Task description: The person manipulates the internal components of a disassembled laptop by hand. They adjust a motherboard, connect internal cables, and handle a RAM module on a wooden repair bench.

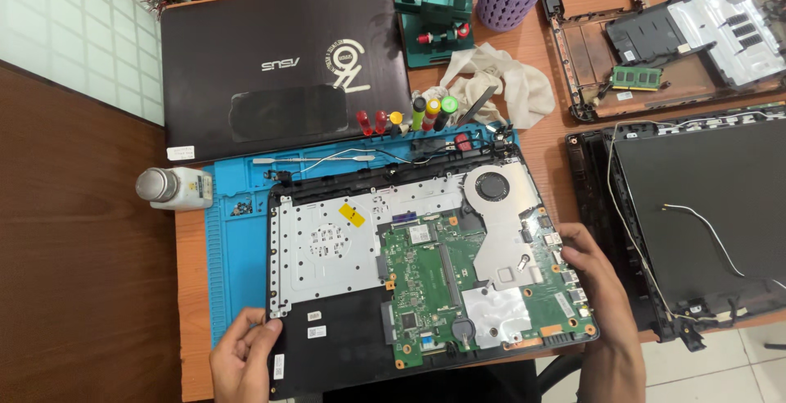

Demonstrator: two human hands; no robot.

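both hands grip laptop base (426, 276) — blue mat (237, 247).

Tight quarters: the opened black laptop base with green circuit board (426, 264) fills the blue rubber work mat (233, 239), left hand (246, 358) and right hand (594, 268) at its two edges. Behind, coloured screwdriver handles (409, 116) and a crumpled white cloth (499, 79) block reach; bare mat strip open left, beside the white bottle (173, 187)

Both hands (246, 358) bare, no sleeves or rings visible.
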